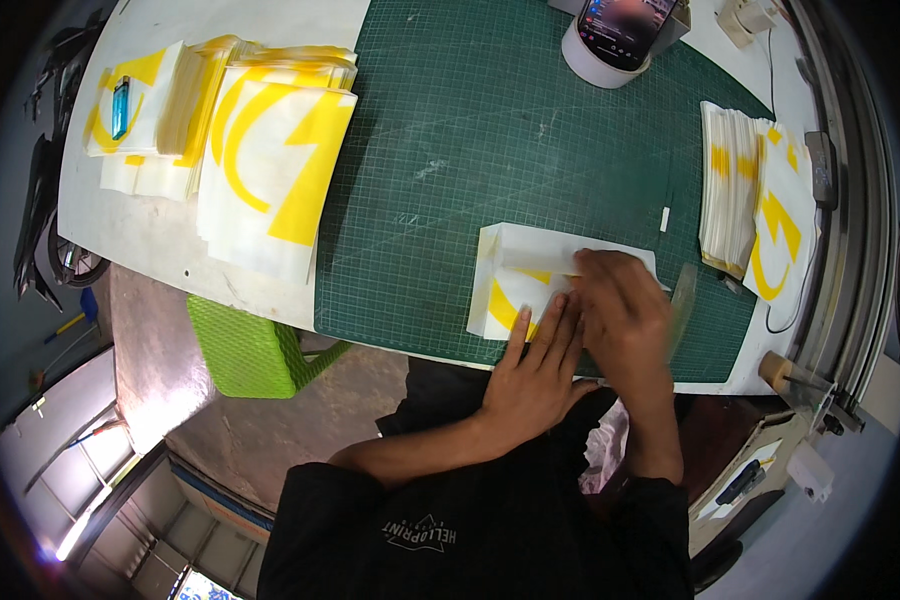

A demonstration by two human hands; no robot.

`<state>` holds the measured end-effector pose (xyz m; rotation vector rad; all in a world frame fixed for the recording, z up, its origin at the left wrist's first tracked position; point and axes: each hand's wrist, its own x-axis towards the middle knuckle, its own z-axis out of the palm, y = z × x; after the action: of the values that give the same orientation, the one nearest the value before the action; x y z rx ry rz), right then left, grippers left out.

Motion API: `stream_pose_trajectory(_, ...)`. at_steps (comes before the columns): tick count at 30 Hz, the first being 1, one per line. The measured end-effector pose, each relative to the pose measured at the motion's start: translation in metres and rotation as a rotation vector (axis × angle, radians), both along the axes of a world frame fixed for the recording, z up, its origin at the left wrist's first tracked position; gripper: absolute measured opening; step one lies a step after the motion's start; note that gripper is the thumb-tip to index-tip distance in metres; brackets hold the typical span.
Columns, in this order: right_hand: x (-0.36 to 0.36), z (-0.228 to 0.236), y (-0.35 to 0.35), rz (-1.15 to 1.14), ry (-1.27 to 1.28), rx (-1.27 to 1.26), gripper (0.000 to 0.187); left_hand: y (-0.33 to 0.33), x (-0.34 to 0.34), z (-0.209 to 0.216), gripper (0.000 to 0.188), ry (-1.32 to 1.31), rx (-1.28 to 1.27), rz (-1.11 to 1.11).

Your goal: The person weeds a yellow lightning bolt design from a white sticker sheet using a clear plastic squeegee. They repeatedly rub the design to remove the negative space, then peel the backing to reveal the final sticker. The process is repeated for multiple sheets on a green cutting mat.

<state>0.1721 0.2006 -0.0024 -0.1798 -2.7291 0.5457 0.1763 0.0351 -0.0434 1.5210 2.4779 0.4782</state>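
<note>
A white paper sheet with a yellow print (510,245) lies partly folded on the green cutting mat (470,130), near its front edge. My left hand (540,380) rests flat on the sheet's near side, fingers spread and holding nothing. Over the sheet's right part is my right hand (625,315), slightly blurred, its fingers curled and bunched at the folded white flap. The thumb's grip is partly hidden. A clear plastic strip (683,305) lies just right of that hand.
Stacks of yellow-printed sheets (275,170) lie at the left, with a blue lighter (121,108) on one. More folded sheets (732,190) stand at the right. A phone (625,30) leans on a white roll (600,62) at the back. Below the table's left is a green stool (240,350).
</note>
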Motion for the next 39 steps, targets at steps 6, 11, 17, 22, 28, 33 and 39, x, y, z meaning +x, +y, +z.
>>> stream_pose_trajectory(6, -0.004, -0.005, 0.025, -0.007, -0.09, -0.127, 0.026, 0.001, -0.002, 0.003, 0.088, -0.026, -0.011, -0.001)
stream_pose_trajectory(11, -0.022, -0.016, 0.01, 0.027, 0.028, -0.036, 0.026, 0.001, -0.001, 0.0, 0.085, -0.017, -0.006, -0.025)
stream_pose_trajectory(17, -0.024, -0.039, 0.003, -0.053, 0.099, -0.13, 0.021, -0.001, -0.001, 0.002, 0.081, -0.051, -0.033, -0.028)
stream_pose_trajectory(22, -0.025, -0.042, 0.003, -0.095, 0.091, -0.195, 0.016, -0.001, -0.002, 0.001, 0.078, -0.095, 0.041, -0.014)
stream_pose_trajectory(28, -0.025, -0.038, 0.003, -0.157, 0.045, -0.179, 0.017, -0.005, -0.02, 0.011, 0.052, -0.213, 0.23, 0.111)
stream_pose_trajectory(33, -0.025, -0.035, 0.003, -0.223, -0.011, -0.181, 0.023, -0.007, -0.036, 0.004, 0.046, -0.096, 0.168, 0.092)
stream_pose_trajectory(39, -0.025, -0.037, 0.006, -0.235, -0.015, -0.163, 0.028, -0.003, -0.064, 0.013, 0.07, -0.089, 0.087, 0.09)
